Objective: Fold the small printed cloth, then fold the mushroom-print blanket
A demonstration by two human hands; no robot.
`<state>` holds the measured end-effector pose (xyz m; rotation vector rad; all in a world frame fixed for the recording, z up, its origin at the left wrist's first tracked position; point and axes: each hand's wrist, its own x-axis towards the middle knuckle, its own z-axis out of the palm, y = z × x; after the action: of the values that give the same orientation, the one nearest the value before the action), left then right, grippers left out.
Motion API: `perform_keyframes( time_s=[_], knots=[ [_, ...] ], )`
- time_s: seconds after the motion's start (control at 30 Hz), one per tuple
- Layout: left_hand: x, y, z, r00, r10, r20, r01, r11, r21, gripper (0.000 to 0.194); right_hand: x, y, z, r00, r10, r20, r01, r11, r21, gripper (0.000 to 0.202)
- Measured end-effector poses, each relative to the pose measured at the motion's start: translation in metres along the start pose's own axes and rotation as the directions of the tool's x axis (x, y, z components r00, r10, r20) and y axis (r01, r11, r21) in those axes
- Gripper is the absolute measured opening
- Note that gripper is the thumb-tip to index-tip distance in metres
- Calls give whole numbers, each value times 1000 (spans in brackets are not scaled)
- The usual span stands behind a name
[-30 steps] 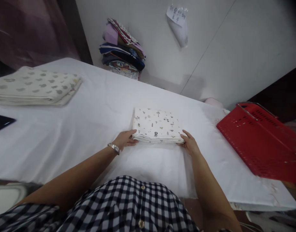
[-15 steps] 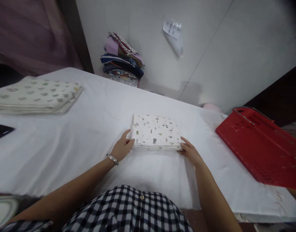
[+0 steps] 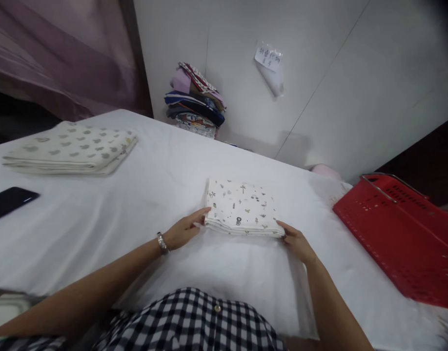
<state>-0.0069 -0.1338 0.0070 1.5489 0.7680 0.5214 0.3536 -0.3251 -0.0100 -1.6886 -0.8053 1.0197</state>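
A folded white cloth with small printed figures (image 3: 242, 204) lies on the white-covered table (image 3: 165, 185), its layered fold facing me. My left hand (image 3: 183, 230) pinches its near left corner, the fingers partly under the edge. At the near right corner, my right hand (image 3: 296, 241) grips the layers, forefinger on top and the other fingers underneath. A second folded cloth with grey-green prints (image 3: 73, 148) rests at the far left of the table, touched by neither hand.
A red basket (image 3: 403, 234) with metal handles stands on the right. The black phone (image 3: 11, 202) lies at the left edge. Behind the table is a pile of folded clothes (image 3: 196, 102), and a paper sign (image 3: 268, 58) hangs on the wall.
The view has shifted, so everything appears a little lower and further right. My left hand's grip has changed, with its fingers now at the cloth's near left corner.
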Motion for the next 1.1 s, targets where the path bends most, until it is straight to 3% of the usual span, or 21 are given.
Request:
perform_keyframes(
  time_s=[0.13, 0.27, 0.37, 0.43, 0.5, 0.57, 0.63, 0.7, 0.8, 0.93, 1.03, 1.1],
  knots=[
    [3, -6, -1, 995, 100, 3, -99, 984, 148, 63, 0, 5, 3, 969, -248, -4, 234, 918, -319, 55],
    [13, -17, 7, 978, 195, -77, -157, 926, 342, 51, -2, 9, 8, 915, -402, 11, 349, 778, -522, 54],
    [20, -23, 9, 962, 260, -79, -180, 828, 531, 44, -3, 11, 8, 874, -485, 36, 394, 664, -636, 51],
    [22, -23, 9, 942, 333, -38, -225, 712, 665, 40, -2, 13, 6, 848, -528, 37, 401, 593, -698, 50],
    [23, -20, 5, 901, 434, 22, -293, 569, 768, 36, 0, 15, 5, 822, -566, 59, 418, 530, -738, 48],
    [25, -16, 0, 832, 545, 100, -382, 432, 817, 33, 1, 18, 5, 796, -598, 91, 453, 489, -746, 45],
    [29, -10, -5, 755, 626, 194, -478, 323, 817, 30, 3, 20, 7, 777, -623, 87, 482, 501, -719, 42],
    [36, 0, -11, 710, 653, 265, -547, 272, 792, 27, 5, 16, 10, 773, -634, 41, 495, 562, -663, 39],
    [43, 27, -17, 694, 670, 263, -590, 321, 740, 33, 5, -3, 12, 766, -638, -74, 496, 662, -562, 42],
    [40, 80, -17, 700, 710, 72, -598, 528, 603, 46, -3, -54, 9, 719, -653, -237, 563, 747, -353, 44],
    [34, 114, -15, 771, 628, -103, -533, 726, 435, 36, -12, -99, 4, 699, -635, -329, 591, 772, -235, 36],
    [34, 124, -14, 845, 497, -197, -420, 845, 330, 32, -13, -121, 2, 748, -556, -362, 547, 826, -139, 35]
  ],
)
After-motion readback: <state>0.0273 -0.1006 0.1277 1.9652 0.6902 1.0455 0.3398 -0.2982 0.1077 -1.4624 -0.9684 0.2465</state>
